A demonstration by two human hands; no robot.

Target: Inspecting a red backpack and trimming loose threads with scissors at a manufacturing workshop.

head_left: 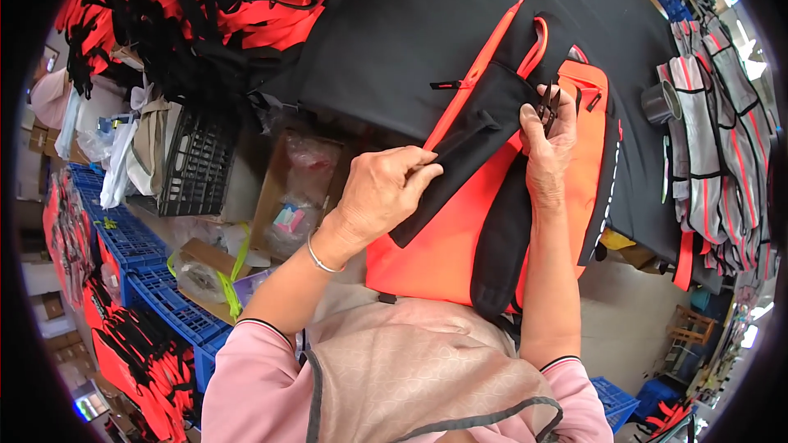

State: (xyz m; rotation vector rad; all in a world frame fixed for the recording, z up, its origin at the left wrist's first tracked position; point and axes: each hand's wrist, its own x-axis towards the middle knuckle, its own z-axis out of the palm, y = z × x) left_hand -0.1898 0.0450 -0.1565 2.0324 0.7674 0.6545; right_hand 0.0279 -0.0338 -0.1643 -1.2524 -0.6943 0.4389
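Observation:
An orange and black bag (439, 258) lies across the near edge of the black-covered table. My left hand (379, 193) is closed in a pinch on the edge of its black flap (460, 143), by the lower end of the orange trim. A black zipper pull (446, 85) sticks out from that trim farther up. In my right hand (548, 148) is a pair of small dark thread snips (548, 101), points upward, above the bag. The fingers are wrapped round the snips, beside the flap's right side. A padded black strap (499, 250) runs down the bag under my right forearm.
Orange and black bags (279, 0) are piled at the far left of the table. Grey bags with red stripes (714, 139) lie at the right, next to a metal cylinder (659, 102). Left of the table stand a black crate (201, 160), a cardboard box (275, 189) and blue crates (176, 299).

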